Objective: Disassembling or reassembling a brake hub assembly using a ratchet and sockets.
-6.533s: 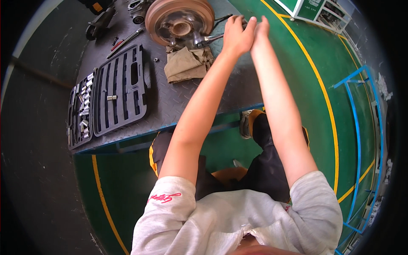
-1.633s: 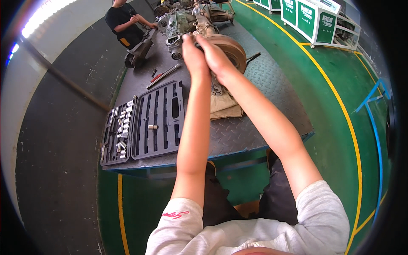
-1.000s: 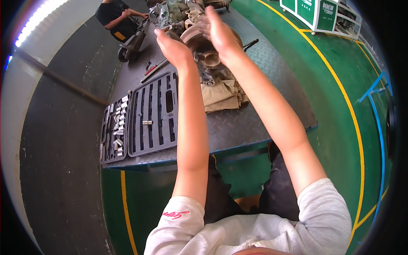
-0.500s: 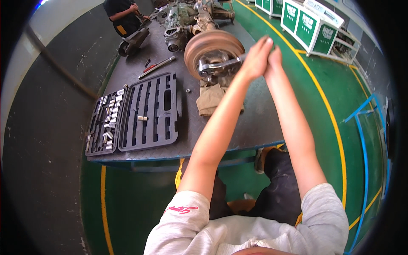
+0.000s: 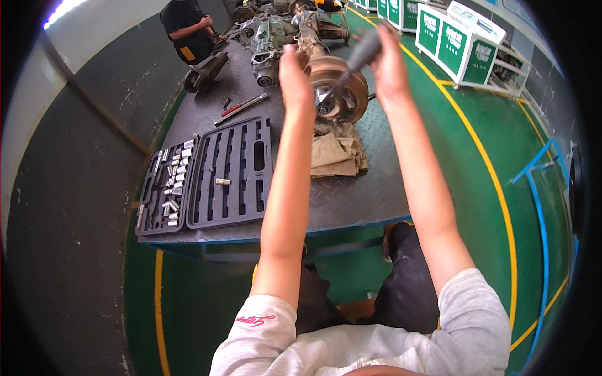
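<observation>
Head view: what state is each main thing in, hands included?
Right hand: at the tool, blurred; grip unclear
Left hand: near the drum; grip unclear
Grey-handled tool: tilted
Drum: rusty
Socket case: open, flat
Single socket: on its side
Cloth: folded

right hand [image 5: 392,69] at dark wrench handle [image 5: 365,55]; left hand [image 5: 295,81] near rusty drum [image 5: 359,88]; folded cloth [image 5: 337,155] on table [image 5: 364,197].

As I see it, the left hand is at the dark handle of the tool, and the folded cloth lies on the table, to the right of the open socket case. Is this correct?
Not quite: the head view shows the right hand at the dark handle. The folded cloth does lie on the table, right of the open socket case.
</observation>
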### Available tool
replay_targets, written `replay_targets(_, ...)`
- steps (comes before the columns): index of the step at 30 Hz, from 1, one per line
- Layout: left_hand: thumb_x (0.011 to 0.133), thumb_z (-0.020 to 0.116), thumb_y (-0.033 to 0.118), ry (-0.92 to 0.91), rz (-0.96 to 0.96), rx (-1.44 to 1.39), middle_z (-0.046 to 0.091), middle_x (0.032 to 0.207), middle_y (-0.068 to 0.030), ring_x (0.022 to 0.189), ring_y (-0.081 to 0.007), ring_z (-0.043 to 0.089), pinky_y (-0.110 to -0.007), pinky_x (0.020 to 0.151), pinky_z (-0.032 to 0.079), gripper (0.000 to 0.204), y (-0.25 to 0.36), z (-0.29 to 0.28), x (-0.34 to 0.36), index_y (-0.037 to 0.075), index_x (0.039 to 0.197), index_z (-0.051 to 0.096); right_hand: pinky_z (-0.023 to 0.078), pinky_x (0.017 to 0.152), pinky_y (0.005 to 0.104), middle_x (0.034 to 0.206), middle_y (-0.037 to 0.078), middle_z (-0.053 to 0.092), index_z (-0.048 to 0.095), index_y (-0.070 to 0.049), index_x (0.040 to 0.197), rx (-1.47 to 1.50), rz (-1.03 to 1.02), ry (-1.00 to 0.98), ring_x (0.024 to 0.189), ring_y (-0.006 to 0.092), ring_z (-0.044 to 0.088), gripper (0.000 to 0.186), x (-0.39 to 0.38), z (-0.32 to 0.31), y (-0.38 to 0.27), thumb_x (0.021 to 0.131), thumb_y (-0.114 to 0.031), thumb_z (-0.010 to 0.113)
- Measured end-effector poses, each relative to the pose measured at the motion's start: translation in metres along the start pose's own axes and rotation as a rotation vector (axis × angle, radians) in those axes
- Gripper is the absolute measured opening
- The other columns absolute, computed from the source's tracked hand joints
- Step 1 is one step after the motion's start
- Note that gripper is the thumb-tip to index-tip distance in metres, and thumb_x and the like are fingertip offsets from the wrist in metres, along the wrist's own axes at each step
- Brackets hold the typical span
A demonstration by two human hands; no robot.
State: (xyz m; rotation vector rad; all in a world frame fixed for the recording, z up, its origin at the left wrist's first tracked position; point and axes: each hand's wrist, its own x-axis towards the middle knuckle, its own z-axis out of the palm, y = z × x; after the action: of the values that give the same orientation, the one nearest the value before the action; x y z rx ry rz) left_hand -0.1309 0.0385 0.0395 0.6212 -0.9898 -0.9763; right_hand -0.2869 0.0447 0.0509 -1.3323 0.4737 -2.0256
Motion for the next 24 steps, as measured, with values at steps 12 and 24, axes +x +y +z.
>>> replay_targets(12, 0.096, 0.02, 0.06, 0.306, -0.212, -0.706, 0.057, 0.129, -0.0182, 0.119, -0.0357, 0.055, -0.051, 0.103, 0.046, 0.075, 0.003, -0.101, 0.023, 0.0, 0.13, 0.05, 0.036, 0.111, 0.0367, 0.143, 0.021, 0.051, 0.051, 0.0, 0.14, -0.411, 0.103, -0.75, 0.133, 0.0298, 0.049, 0.074, -0.068, 0.096, 0.02, 0.099, -0.061, 0.041)
replay_targets(24, 0.087, 0.064, 0.052, 0.129, 0.055, -0.015, 0.048, 0.096, -0.004, 0.086, -0.0177, 0.046, -0.036, 0.079, 0.038, 0.05, 0.037, -0.012, -0.004, 0.009, 0.109, 0.053, 0.046, 0.087, 0.0297, 0.09, 0.01, 0.068, 0.064, 0.001, 0.116, -0.313, 0.046, -0.258, 0.091, 0.0156, 0.063, 0.063, -0.025, 0.009, -0.001, 0.101, -0.056, 0.043)
